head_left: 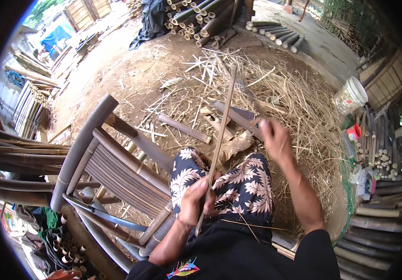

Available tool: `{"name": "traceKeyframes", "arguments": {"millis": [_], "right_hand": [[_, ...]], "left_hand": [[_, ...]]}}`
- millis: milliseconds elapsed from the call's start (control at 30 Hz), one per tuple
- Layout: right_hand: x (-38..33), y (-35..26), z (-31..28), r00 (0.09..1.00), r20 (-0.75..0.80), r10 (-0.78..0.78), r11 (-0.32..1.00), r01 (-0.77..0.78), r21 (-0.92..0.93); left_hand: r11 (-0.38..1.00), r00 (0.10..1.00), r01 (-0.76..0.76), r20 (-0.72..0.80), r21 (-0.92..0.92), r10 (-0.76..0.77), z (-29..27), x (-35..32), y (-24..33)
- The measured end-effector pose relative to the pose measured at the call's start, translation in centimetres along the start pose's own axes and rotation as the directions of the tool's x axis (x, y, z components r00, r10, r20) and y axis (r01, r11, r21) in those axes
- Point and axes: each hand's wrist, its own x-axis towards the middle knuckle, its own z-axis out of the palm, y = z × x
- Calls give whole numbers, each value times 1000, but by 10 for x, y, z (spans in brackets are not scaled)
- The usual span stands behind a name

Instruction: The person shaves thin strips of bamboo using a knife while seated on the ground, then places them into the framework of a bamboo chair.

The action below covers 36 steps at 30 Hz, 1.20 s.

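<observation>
My left hand [195, 201] is closed round the lower part of a long, thin bamboo strip [222, 128], which slants up and away over my lap. My right hand [276, 140] is closed, out in front of my right knee. From it a knife [243, 113] with a dark blade points left toward the strip; its handle is mostly hidden by my fingers. Beyond my knees a split bamboo piece [238, 122] and a rough wooden block [234, 145] are on the ground. Two thin slivers [256, 225] lie across my lap.
A bamboo chair [121, 172] stands close on my left, with a long blue-grey blade-like strip [107, 214] across it. Shavings [299, 102] cover the ground ahead and right. Bamboo poles [201, 18] are stacked at the back. A white bucket [351, 93] stands right.
</observation>
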Motion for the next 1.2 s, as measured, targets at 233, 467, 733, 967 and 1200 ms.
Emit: {"name": "traceKeyframes", "arguments": {"millis": [233, 467, 733, 967, 1200], "right_hand": [[-67, -32, 44, 890, 39, -454, 887, 456, -70], [-26, 0, 37, 906, 32, -423, 888, 421, -186], [22, 27, -15, 998, -23, 62, 985, -65, -159], [-72, -38, 49, 887, 35, -460, 888, 460, 14], [-29, -5, 34, 932, -10, -361, 921, 355, -161]], "left_hand": [[955, 999, 35, 2, -295, -36, 20, 40, 10], [984, 1000, 11, 13, -177, -9, 21, 16, 0], [992, 997, 75, 30, -105, -72, -11, -33, -13], [983, 988, -137, -50, 124, 144, 9, 30, 7], [951, 996, -80, -10, 300, 87, 17, 9, -10]]}}
